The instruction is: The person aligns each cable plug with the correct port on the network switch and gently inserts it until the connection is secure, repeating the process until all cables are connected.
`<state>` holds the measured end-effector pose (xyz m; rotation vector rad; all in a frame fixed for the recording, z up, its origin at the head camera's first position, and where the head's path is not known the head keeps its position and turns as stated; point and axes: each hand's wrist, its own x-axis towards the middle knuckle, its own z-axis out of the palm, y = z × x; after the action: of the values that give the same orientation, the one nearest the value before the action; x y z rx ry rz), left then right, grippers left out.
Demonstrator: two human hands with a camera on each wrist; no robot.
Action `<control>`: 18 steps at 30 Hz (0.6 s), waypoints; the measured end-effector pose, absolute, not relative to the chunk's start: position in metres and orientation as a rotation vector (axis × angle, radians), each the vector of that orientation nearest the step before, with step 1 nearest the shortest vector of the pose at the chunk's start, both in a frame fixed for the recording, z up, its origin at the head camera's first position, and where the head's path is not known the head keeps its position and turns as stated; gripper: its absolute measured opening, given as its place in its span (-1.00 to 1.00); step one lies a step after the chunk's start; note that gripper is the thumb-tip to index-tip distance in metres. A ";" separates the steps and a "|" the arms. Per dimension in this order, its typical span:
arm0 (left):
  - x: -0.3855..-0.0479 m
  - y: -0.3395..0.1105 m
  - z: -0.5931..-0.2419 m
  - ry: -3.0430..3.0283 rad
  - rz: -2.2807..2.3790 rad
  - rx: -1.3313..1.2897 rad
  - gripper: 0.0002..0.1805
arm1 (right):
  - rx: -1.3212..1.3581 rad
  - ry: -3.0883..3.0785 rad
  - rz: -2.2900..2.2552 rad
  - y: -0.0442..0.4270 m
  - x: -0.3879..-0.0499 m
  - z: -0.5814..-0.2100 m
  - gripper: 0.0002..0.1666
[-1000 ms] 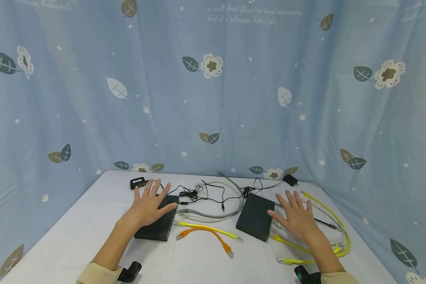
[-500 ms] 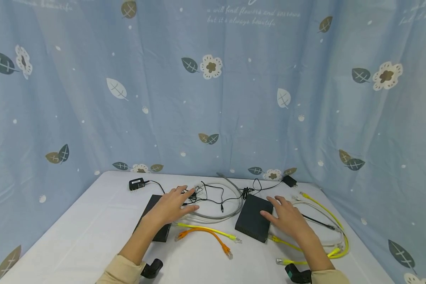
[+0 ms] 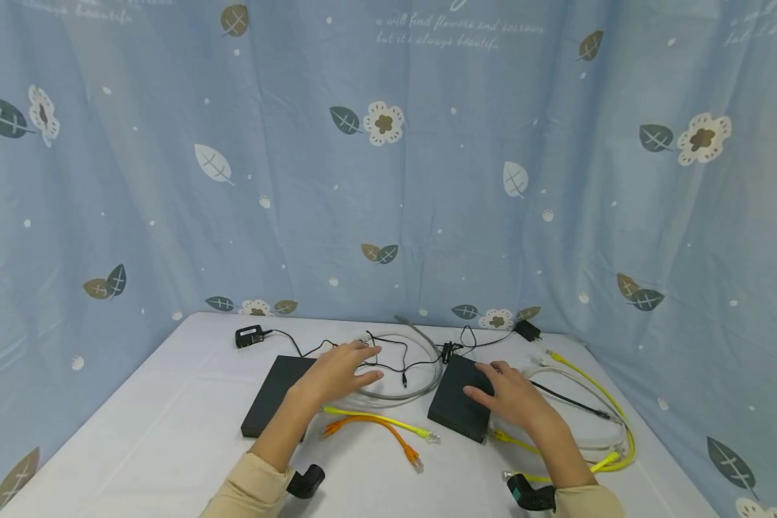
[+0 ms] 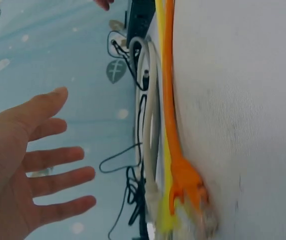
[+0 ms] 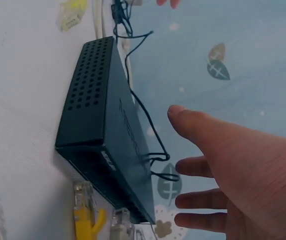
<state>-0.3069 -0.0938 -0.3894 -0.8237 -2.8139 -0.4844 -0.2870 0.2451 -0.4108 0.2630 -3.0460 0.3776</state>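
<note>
In the head view my left hand (image 3: 338, 373) hovers with fingers spread between the left black network switch (image 3: 273, 392) and the grey network cable (image 3: 401, 396). Nothing lies in its palm in the left wrist view. My right hand (image 3: 514, 397) hovers over the right edge of another black network switch (image 3: 458, 399), apart from it in the right wrist view, fingers loosely extended. That switch shows a vented end and a row of ports. A short yellow cable (image 3: 388, 419) and an orange cable (image 3: 388, 424) lie between the switches on the white table.
Black power adapters stand at the back left (image 3: 250, 336) and back right (image 3: 527, 330), with thin black cords tangled mid-table. A long yellow cable (image 3: 631, 439) and a white cable (image 3: 576, 370) loop at the right. A blue patterned curtain (image 3: 388, 187) hangs behind.
My left hand has moved right, off the left switch toward the middle cables. My right hand has moved left, over the edge of the right switch. The switches and cables stay put.
</note>
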 end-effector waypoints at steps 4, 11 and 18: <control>-0.311 -0.087 -0.395 -2.823 -0.487 -0.874 -0.46 | 0.287 -3.066 0.406 0.243 -0.285 -0.414 -0.11; -0.318 -0.076 -0.402 -2.853 -0.395 -0.933 -0.52 | 0.324 -3.105 0.484 0.241 -0.285 -0.416 -0.01; -0.325 -0.062 -0.401 -2.912 -0.341 -1.022 -0.57 | 0.294 -3.164 0.533 0.238 -0.284 -0.418 0.06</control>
<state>-0.3247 -0.0621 -0.4010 -1.0220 -2.9117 -0.3408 -0.2841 0.2384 -0.4178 0.2935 -3.1637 0.5329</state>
